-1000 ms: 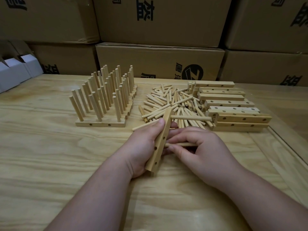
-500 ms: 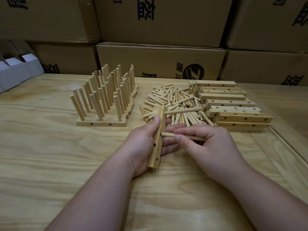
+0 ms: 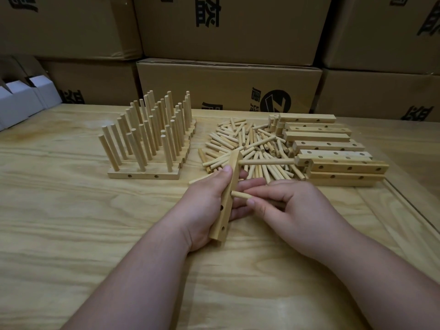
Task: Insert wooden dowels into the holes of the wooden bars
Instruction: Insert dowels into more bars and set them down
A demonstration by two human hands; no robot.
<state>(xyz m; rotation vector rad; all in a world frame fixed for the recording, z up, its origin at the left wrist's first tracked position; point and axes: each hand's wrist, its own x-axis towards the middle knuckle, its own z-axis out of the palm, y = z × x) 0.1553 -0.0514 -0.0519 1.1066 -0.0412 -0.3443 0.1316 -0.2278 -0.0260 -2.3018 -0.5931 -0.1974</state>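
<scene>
Left hand: gripping a pale drilled wooden bar on end at near centre, one round wooden dowel already sticking out right from its far hole.
Right hand: pinching a second short wooden dowel, its tip sitting at the bar's middle hole.
Loose dowel heap: lying just beyond the hands.

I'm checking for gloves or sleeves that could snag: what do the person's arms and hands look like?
Both the left hand and right hand are bare, with no gloves, rings or watch showing. Both forearms are uncovered as far as the frame's edge; no sleeve is in view. Fingernails are short and unpainted.
</scene>
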